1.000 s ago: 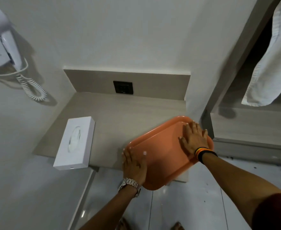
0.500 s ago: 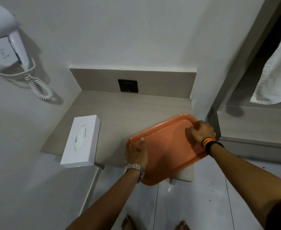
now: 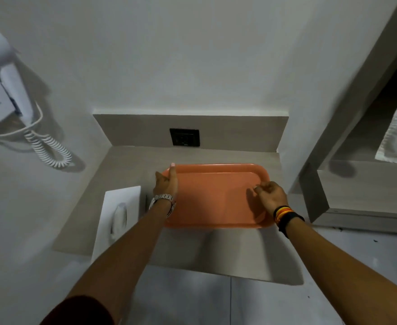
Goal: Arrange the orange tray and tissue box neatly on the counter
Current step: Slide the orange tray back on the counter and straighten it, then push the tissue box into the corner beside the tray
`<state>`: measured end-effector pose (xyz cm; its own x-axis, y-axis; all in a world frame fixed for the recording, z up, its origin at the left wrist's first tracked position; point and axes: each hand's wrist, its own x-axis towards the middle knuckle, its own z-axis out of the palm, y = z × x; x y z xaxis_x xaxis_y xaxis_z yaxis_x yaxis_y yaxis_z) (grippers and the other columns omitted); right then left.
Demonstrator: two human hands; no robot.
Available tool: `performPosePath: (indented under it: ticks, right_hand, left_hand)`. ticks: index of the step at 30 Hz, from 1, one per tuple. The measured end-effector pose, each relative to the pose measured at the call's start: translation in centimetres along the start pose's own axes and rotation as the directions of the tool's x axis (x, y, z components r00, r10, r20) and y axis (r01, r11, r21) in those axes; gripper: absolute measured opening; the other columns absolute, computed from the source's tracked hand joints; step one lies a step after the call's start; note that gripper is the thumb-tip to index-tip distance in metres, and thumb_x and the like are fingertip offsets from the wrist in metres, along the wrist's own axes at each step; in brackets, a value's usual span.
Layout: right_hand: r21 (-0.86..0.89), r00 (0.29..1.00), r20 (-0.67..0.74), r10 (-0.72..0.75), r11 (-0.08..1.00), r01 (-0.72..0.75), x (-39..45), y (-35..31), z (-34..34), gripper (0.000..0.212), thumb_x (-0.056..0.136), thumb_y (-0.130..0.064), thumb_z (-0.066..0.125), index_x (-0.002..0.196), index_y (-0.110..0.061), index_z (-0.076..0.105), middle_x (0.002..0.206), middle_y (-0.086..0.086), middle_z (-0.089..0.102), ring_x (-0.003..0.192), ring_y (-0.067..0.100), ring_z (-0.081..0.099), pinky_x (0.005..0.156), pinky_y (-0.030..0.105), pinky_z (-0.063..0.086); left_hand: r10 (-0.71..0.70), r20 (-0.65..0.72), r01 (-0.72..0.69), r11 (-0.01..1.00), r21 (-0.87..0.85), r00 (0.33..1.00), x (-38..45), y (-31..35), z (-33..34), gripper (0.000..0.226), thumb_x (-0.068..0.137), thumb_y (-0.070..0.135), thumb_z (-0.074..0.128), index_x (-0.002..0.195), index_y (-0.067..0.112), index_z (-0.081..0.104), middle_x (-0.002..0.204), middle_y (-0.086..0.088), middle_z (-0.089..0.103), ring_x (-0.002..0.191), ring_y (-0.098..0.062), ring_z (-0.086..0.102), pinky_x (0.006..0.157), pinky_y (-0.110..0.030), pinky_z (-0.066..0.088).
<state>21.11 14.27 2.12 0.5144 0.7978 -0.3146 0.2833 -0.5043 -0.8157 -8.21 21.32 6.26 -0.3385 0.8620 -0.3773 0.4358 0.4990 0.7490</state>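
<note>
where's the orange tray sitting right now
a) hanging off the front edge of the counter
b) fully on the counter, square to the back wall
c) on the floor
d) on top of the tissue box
b: the orange tray lies flat and whole on the counter, long edges parallel to the back wall, beside the tissue box.

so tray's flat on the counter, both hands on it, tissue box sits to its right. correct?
Wrong side. In the head view the tissue box lies to the left of the orange tray, by the left forearm. The rest holds: the tray lies flat on the counter, left hand at its left edge, right hand on its right end.
</note>
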Motion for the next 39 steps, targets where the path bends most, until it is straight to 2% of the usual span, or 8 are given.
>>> performPosePath:
  ticks: [5, 11, 13, 15, 19, 24, 32, 39]
  right_hand:
    - [0.107, 0.999, 0.006, 0.044, 0.993, -0.044, 0.3, -0.3, 2.1, 0.035, 0.085, -0.031, 0.07, 0.116, -0.014, 0.064, 0.108, 0.004, 0.062, 0.101, 0.026, 0.057, 0.093, 0.033, 0.041]
    - [0.139, 0.998, 0.056, 0.037, 0.989, -0.045, -0.4, -0.5, 2.4, 0.034, 0.087, -0.04, 0.066, 0.115, -0.022, 0.061, 0.122, 0.003, 0.061, 0.111, 0.029, 0.056, 0.1, 0.045, 0.045]
    - [0.032, 0.997, 0.053, -0.052, 0.998, 0.05, -2.0, 0.5, 2.1, 0.049, 0.09, -0.05, 0.057, 0.131, -0.025, 0.05, 0.138, 0.006, 0.052, 0.122, 0.032, 0.051, 0.103, 0.05, 0.043]
    - [-0.139, 0.978, 0.049, -0.203, 0.968, 0.208, -4.3, 2.4, 1.8, 0.065, 0.092, -0.061, 0.045, 0.147, -0.029, 0.032, 0.158, 0.006, 0.027, 0.139, 0.03, 0.034, 0.109, 0.053, 0.031]
    - [-0.363, 0.872, 0.135, -0.471, 0.795, 0.486, -10.0, 6.7, 2.1, 0.067, 0.098, -0.057, 0.036, 0.154, -0.038, 0.004, 0.163, -0.008, -0.002, 0.148, 0.012, 0.0, 0.117, 0.041, 0.008]
    - [-0.555, 0.817, 0.276, -0.506, 0.611, 0.565, -11.0, 10.0, 3.4, 0.071, 0.1, -0.049, 0.032, 0.155, -0.024, -0.005, 0.163, -0.002, -0.007, 0.15, 0.014, -0.009, 0.122, 0.049, 0.009]
    - [-0.596, 0.82, 0.314, -0.479, 0.572, 0.563, -7.7, 7.9, 4.4, 0.075, 0.099, -0.044, 0.035, 0.154, -0.021, -0.01, 0.163, 0.002, -0.01, 0.149, 0.016, -0.015, 0.121, 0.045, 0.0]
    - [-0.607, 0.83, 0.348, -0.436, 0.569, 0.554, -4.3, 5.2, 5.6, 0.076, 0.098, -0.048, 0.034, 0.155, -0.018, -0.007, 0.163, 0.003, -0.009, 0.149, 0.019, -0.012, 0.12, 0.044, -0.003]
  left_hand:
    - [0.045, 0.057, -0.045, 0.999, -0.008, 0.997, 4.3, 0.3, 0.1, 0.097, 0.087, 0.079, 0.027, 0.16, 0.018, 0.007, 0.164, -0.014, 0.027, 0.147, -0.04, 0.031, 0.116, -0.057, 0.027]
    - [0.124, 0.089, -0.133, 0.986, 0.1, 0.988, 5.5, -1.6, -0.2, 0.093, 0.086, 0.081, 0.023, 0.159, 0.024, 0.014, 0.165, -0.011, 0.023, 0.15, -0.036, 0.026, 0.12, -0.056, 0.022]
    - [0.228, 0.078, -0.24, 0.946, 0.22, 0.971, 4.3, -3.0, -0.3, 0.089, 0.09, 0.077, 0.02, 0.159, 0.021, 0.014, 0.168, -0.01, 0.015, 0.153, -0.031, 0.014, 0.124, -0.053, 0.012]
    - [0.339, 0.088, -0.348, 0.877, 0.33, 0.937, 2.2, -5.5, 0.1, 0.084, 0.094, 0.071, 0.018, 0.16, 0.018, 0.011, 0.169, -0.008, 0.007, 0.155, -0.027, 0.005, 0.125, -0.048, 0.002]
    - [0.524, 0.115, -0.501, 0.694, 0.517, 0.844, -2.6, -12.5, 1.2, 0.09, 0.09, 0.074, 0.006, 0.16, 0.016, 0.004, 0.168, -0.005, -0.008, 0.155, -0.023, -0.009, 0.126, -0.046, -0.001]
    - [0.482, 0.195, -0.504, 0.673, 0.542, 0.854, -4.6, -16.0, 1.7, 0.098, 0.085, 0.08, -0.002, 0.157, 0.014, -0.003, 0.165, -0.005, -0.018, 0.154, -0.021, -0.015, 0.125, -0.046, -0.001]
    - [0.409, 0.315, -0.514, 0.622, 0.59, 0.856, -1.0, -13.2, 1.5, 0.102, 0.075, 0.083, -0.011, 0.151, 0.017, -0.024, 0.159, -0.003, -0.034, 0.151, -0.022, -0.025, 0.123, -0.047, -0.012]
    - [0.373, 0.327, -0.496, 0.65, 0.576, 0.868, 1.9, -10.3, 1.5, 0.09, 0.096, 0.068, 0.02, 0.153, 0.014, -0.024, 0.154, 0.002, -0.041, 0.149, -0.017, -0.029, 0.121, -0.045, -0.017]
